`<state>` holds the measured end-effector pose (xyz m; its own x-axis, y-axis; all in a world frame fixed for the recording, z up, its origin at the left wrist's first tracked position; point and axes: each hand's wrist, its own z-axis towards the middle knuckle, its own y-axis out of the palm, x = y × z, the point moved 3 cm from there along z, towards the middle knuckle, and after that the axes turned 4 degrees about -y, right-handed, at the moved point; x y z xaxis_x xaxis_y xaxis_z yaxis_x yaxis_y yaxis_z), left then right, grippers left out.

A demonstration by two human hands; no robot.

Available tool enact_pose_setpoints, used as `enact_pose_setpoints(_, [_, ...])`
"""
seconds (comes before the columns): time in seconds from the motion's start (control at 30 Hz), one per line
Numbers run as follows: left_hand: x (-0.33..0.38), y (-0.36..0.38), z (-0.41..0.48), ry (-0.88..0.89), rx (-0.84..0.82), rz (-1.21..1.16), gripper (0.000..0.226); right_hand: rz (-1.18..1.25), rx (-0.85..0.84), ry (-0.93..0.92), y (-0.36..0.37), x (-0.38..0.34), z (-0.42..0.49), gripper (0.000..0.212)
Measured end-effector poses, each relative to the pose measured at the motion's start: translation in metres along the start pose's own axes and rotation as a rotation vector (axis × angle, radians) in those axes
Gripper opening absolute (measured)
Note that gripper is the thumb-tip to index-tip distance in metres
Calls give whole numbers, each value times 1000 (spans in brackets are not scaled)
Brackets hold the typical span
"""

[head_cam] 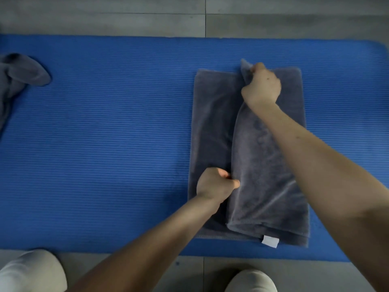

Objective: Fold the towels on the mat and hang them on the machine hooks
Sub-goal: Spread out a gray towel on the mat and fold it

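Grey towel (212,127) lies lengthwise on the blue mat (105,133), right of centre in the frame, its right half doubled over toward the middle and a white tag (270,241) showing at its lower edge. The right hand (262,87), at the towel's upper edge, pinches a raised corner of the flap in curled fingers, while the left hand (214,184), lower down, pinches the flap's left edge between thumb and curled fingers. A second towel (19,76) sits crumpled at the mat's upper left, and grey floor (126,15) tiles border the mat.
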<state>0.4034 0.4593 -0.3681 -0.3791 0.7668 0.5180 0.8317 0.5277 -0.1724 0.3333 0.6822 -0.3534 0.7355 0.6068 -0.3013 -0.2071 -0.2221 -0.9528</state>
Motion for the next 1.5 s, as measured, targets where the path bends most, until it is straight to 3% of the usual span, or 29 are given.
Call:
enact_pose_setpoints(0.13, [-5,-11,-15,-22,-58,-124,24,211,114,10,-27,-6,-7,42])
enact_pose_setpoints(0.23, [-21,-27,-23,-51,-13,-157,18,222,88,-84,-27,-39,-12,43])
enact_pose_setpoints(0.37, [-48,-43,-28,-105,92,-198,4,117,-180,-244,19,-77,-28,41])
enact_pose_setpoints(0.47, [-67,-36,-34,-124,36,-162,17,93,-327,-318,39,-77,-39,55])
enact_pose_setpoints(0.57, [-80,-30,-40,-104,51,-87,20,209,-285,-350,26,-61,-48,56])
enact_pose_setpoints(0.67, [-87,-38,-39,-59,148,-22,19,168,-138,-370,7,-26,-64,45])
enact_pose_setpoints(0.8, [-98,-46,-41,-40,220,94,26,35,-27,-276,-3,40,-100,36])
enact_pose_setpoints(0.97, [-98,-41,-42,20,321,485,38,-41,-31,1,-3,105,-152,43])
enact_pose_setpoints(1.13, [-83,-31,-47,-17,191,304,17,227,-106,98,-2,112,-178,49])
enact_pose_setpoints(1.23, [-70,-68,-52,-48,172,269,17,203,-115,117,-10,93,-193,52])
enact_pose_setpoints(1.3, [-56,-117,-49,-13,250,357,21,95,-187,54,-8,72,-212,55])
enact_pose_setpoints(1.4, [-27,-203,-32,50,499,644,22,19,-354,-93,1,35,-241,59])
enact_pose_setpoints(1.5, [0,-265,-11,136,783,898,30,-5,-343,-163,1,12,-240,44])
